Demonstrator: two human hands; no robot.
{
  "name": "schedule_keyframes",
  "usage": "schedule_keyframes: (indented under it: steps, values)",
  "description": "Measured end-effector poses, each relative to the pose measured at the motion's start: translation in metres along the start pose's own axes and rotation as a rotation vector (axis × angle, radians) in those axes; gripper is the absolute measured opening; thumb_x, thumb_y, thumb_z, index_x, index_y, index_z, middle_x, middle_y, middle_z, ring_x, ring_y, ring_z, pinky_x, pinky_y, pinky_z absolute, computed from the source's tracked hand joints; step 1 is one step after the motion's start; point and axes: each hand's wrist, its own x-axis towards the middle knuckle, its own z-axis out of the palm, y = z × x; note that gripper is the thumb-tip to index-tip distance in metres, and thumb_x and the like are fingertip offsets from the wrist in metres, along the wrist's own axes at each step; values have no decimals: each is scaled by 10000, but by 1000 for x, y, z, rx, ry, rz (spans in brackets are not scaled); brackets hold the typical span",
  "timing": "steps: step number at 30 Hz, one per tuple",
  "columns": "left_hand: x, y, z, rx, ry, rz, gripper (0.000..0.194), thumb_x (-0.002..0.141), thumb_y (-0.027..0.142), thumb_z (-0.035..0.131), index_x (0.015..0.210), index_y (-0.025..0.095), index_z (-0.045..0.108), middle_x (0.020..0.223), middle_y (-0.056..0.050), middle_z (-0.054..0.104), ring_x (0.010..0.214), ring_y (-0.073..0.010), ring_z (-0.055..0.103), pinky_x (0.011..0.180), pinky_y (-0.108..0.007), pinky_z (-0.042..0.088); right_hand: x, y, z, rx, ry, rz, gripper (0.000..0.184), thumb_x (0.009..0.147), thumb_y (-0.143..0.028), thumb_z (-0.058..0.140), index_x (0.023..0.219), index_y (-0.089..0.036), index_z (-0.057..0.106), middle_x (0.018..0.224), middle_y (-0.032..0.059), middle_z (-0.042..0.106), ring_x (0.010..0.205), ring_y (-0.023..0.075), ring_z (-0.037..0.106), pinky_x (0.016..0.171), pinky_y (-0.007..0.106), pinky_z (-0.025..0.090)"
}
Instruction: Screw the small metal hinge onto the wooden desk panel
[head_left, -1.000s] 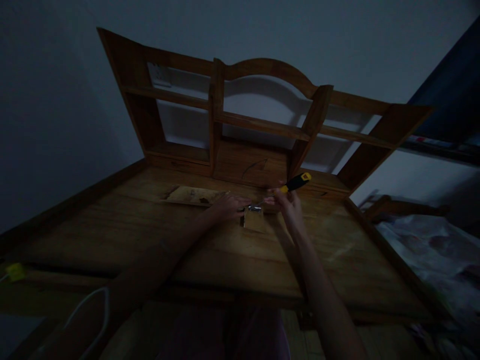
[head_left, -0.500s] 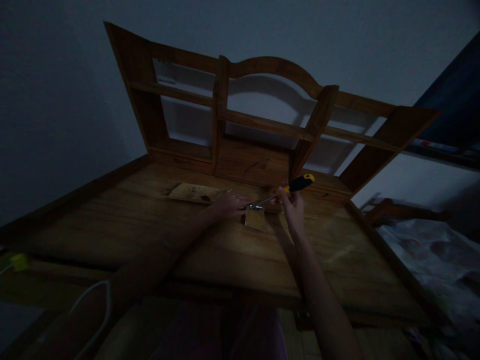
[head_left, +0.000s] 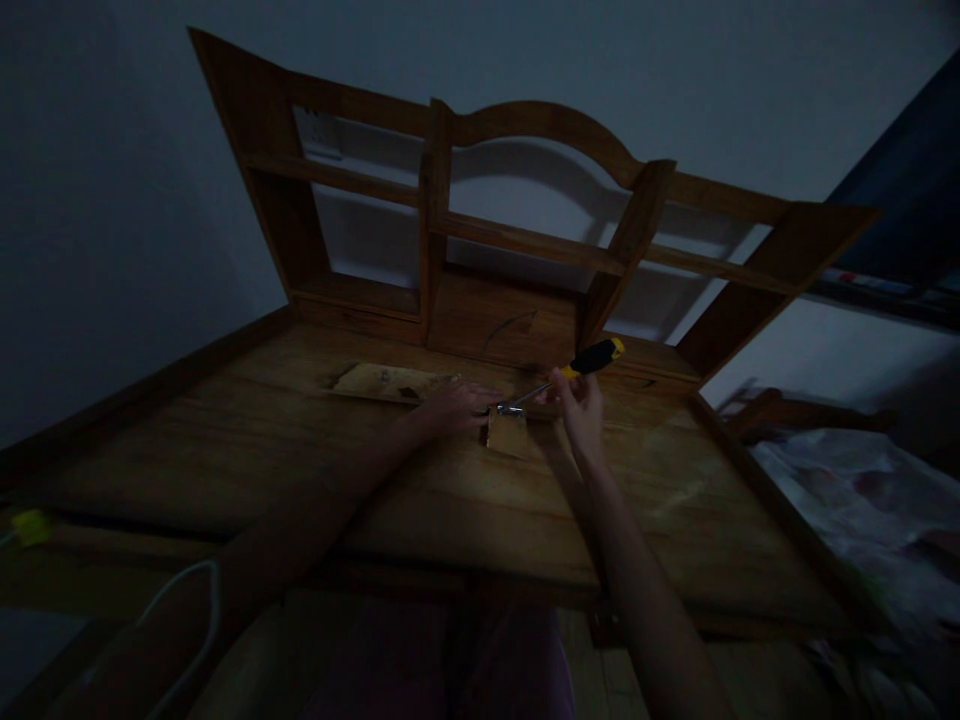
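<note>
The scene is dim. My right hand (head_left: pixel 577 408) is closed round a screwdriver (head_left: pixel 585 362) with a yellow and black handle. Its metal shaft slants down to the left, onto a small shiny metal fitting (head_left: pixel 510 408) at the top edge of a small wooden block (head_left: pixel 508 435). My left hand (head_left: pixel 457 407) rests on the wooden desk top (head_left: pixel 285 450) with its fingers against the left side of the block and the fitting. I cannot make out whether those fingers pinch the fitting or only steady it.
A wooden shelf frame (head_left: pixel 525 245) with an arched top stands at the back of the desk against a pale wall. A pale patch of wood (head_left: pixel 390 382) lies left of my hands. A white cable (head_left: pixel 176 610) and a yellow object (head_left: pixel 30 527) sit at lower left; cloth (head_left: pixel 862 510) at right.
The screwdriver handle has shifted slightly while its tip stays on the metal fitting. My left hand has stayed by the block. The view has moved a little.
</note>
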Motion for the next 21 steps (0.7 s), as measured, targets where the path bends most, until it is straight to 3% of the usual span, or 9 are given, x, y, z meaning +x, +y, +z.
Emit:
schedule_keyframes:
  steps: [3, 6, 14, 17, 21]
  values:
    - [0, -2, 1, -61, -2, 2, 471, 1002, 371, 578, 1461, 266, 581, 1476, -60, 615, 1348, -209, 593, 1150, -352, 433, 0, 5, 2, -51, 32, -26, 372, 812, -495, 777, 977, -224, 581, 722, -61, 612, 525, 110, 599, 531, 261, 482]
    - [0, -1, -1, -77, -2, 13, 469, 996, 367, 590, 1453, 261, 588, 1477, -61, 615, 1342, -208, 595, 1150, -345, 435, -2, 4, 3, -39, 34, -3, 376, 820, -515, 763, 961, -207, 600, 750, -49, 619, 490, 104, 584, 500, 268, 460]
    - [-1, -3, 1, -27, -19, -2, 475, 1001, 366, 589, 1468, 280, 562, 1486, -46, 609, 1353, -192, 582, 1154, -348, 422, -4, -12, -6, 90, -119, 103, 287, 783, -295, 664, 1053, -206, 627, 950, 51, 784, 648, 135, 602, 660, 302, 504]
    - [-1, -5, 3, -46, -15, 18, 478, 1001, 358, 587, 1470, 271, 561, 1497, -52, 598, 1360, -192, 575, 1162, -343, 412, 0, -10, -8, 45, -139, 79, 304, 791, -344, 726, 1045, -215, 621, 957, 45, 783, 638, 131, 621, 679, 310, 520]
    - [-1, -2, 1, -51, -11, 10, 462, 1000, 360, 588, 1455, 284, 574, 1490, -45, 603, 1357, -203, 574, 1154, -364, 418, 0, -4, -4, 16, -44, 41, 395, 757, -445, 814, 990, -197, 613, 838, 10, 720, 593, 126, 636, 622, 290, 523]
